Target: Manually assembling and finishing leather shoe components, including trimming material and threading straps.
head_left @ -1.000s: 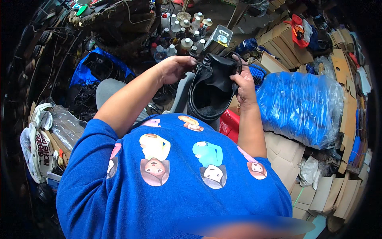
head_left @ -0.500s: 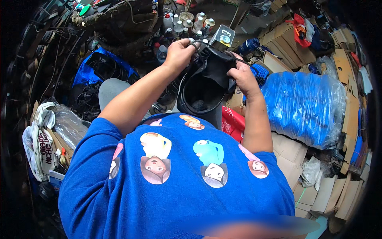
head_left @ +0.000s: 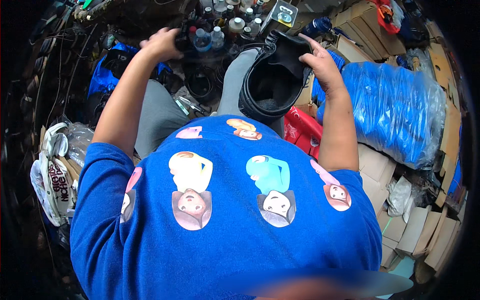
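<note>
A black boot [head_left: 250, 92] with a wide round opening stands between my knees, its mouth facing up toward me. A ridged edge, perhaps eyelets or lacing, runs along its upper left side. My right hand [head_left: 322, 65] grips the far right rim, thumb on the near side and fingers along the top. Away to the left, my left hand [head_left: 162, 44] is raised over dark clutter, its fingers curled. Something black lies against those fingers; I cannot tell what it is. My grey trouser leg [head_left: 162, 117] shows under the left forearm.
Several bottles [head_left: 217, 37] and a clear square container [head_left: 281, 17] stand beyond the boot. On the right lie a plastic-wrapped blue bundle [head_left: 395, 110] and stacked cardboard [head_left: 370, 35]. A red bag [head_left: 302, 132] is beside the boot; scissors [head_left: 192, 105] lie left of it.
My left hand has left the boot's upper edge and swung out to the left. The right hand keeps its hold, and the boot now sits slightly farther right, its opening more visible.
</note>
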`<action>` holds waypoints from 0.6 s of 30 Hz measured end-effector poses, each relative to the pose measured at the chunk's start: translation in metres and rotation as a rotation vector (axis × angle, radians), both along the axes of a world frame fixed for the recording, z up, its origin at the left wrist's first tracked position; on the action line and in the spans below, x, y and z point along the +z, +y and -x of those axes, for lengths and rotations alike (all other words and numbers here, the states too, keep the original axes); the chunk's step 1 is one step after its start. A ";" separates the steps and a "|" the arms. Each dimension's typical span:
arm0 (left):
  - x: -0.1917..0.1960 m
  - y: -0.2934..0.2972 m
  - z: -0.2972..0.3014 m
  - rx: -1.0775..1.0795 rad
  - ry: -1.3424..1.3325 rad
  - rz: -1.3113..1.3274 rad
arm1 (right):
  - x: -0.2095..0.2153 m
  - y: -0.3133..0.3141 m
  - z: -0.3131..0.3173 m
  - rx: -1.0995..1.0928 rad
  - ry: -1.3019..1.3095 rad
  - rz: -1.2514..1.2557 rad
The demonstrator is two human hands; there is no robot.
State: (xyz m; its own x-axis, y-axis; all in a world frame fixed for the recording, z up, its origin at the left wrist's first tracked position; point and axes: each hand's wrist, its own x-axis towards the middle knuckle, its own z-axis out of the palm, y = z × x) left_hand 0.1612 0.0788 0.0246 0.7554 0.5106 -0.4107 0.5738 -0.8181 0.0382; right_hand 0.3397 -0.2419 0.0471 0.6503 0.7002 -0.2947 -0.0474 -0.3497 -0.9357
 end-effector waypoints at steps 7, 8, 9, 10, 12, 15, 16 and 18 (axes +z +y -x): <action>-0.018 -0.086 -0.060 -0.312 -0.520 1.098 | 0.006 0.010 0.032 -0.302 -0.216 -0.357; -0.020 -0.088 -0.065 -0.287 -0.447 1.125 | 0.007 0.012 0.033 -0.323 -0.217 -0.435; -0.022 -0.087 -0.069 -0.262 -0.374 1.150 | 0.009 0.013 0.034 -0.341 -0.217 -0.514; -0.018 -0.085 -0.069 -0.265 -0.380 1.147 | 0.012 0.013 0.037 -0.352 -0.240 -0.530; -0.012 -0.079 -0.066 -0.411 -0.228 0.947 | 0.018 0.014 0.035 -0.359 -0.208 -0.568; 0.002 -0.066 -0.061 -0.459 -0.211 0.753 | 0.031 0.012 0.028 -0.361 -0.204 -0.596; 0.006 -0.057 -0.056 -0.366 -0.291 0.779 | 0.035 0.012 0.025 -0.325 -0.183 -0.613; 0.033 -0.045 -0.055 -0.340 -0.277 0.727 | 0.039 0.013 0.020 -0.275 -0.175 -0.578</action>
